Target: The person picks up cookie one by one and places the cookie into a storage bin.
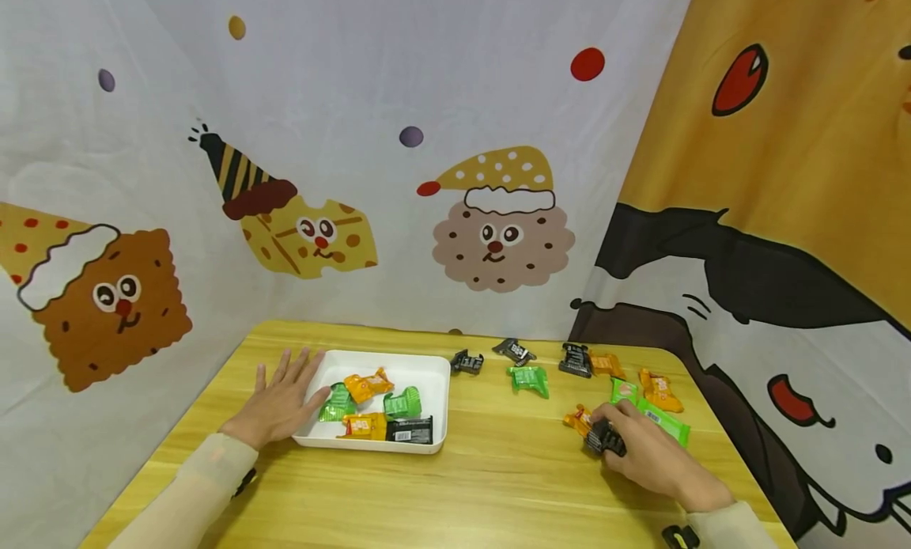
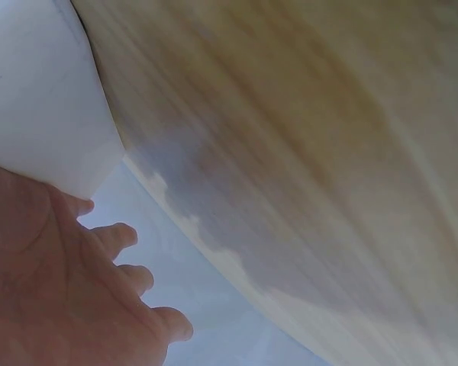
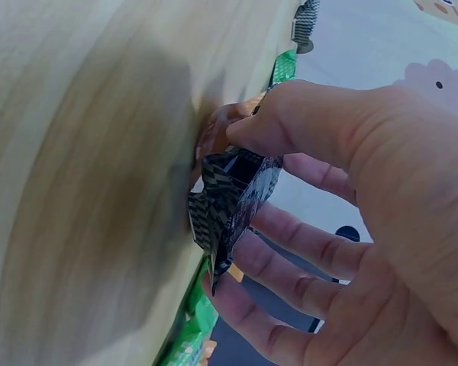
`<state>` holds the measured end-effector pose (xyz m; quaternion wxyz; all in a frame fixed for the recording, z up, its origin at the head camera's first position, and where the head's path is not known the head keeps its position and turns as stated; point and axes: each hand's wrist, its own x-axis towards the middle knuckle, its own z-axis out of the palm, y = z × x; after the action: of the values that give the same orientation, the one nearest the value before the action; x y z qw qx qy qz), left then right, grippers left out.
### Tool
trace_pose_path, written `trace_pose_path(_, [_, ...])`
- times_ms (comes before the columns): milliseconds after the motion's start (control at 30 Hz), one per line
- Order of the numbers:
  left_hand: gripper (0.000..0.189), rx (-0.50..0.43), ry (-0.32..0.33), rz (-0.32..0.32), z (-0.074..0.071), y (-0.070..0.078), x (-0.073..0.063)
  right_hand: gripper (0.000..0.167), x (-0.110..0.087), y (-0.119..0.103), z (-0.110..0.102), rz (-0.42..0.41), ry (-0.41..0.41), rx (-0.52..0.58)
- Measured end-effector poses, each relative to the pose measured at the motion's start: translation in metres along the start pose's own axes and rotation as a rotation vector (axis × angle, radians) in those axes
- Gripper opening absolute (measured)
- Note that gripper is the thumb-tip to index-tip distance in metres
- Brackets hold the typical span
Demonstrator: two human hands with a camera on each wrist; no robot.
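My left hand (image 1: 279, 403) lies with spread, straight fingers at the left side of a white tray (image 1: 425, 372), its thumb over the rim. Inside the tray are green, orange and black wrapped candies, among them an orange one (image 1: 368, 385) and a black one (image 1: 410, 431). At the right of the table, my right hand (image 1: 653, 452) pinches a black wrapped candy (image 3: 233, 194) between thumb and fingers, just at the tabletop. Directly beside it lies an orange wrapped candy (image 1: 579, 419), partly hidden. In the left wrist view only the hand, tray wall and table show.
Several more candies lie on the wooden table (image 1: 498, 486): black ones (image 1: 575, 360) and a green one (image 1: 529, 380) toward the back, orange ones (image 1: 660, 391) and light green packets (image 1: 665, 422) near my right hand. A printed cloth (image 1: 342, 82) hangs behind the table.
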<state>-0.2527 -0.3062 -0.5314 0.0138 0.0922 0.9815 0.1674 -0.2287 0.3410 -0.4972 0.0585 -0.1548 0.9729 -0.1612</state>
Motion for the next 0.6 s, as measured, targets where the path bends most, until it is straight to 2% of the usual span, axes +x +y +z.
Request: trace_pose_path(600, [0.084, -0.003, -0.002, -0.006, 0.000, 0.000, 0.000, 0.053, 0.009, -0.020, 0.000, -0.079, 0.022, -0.043])
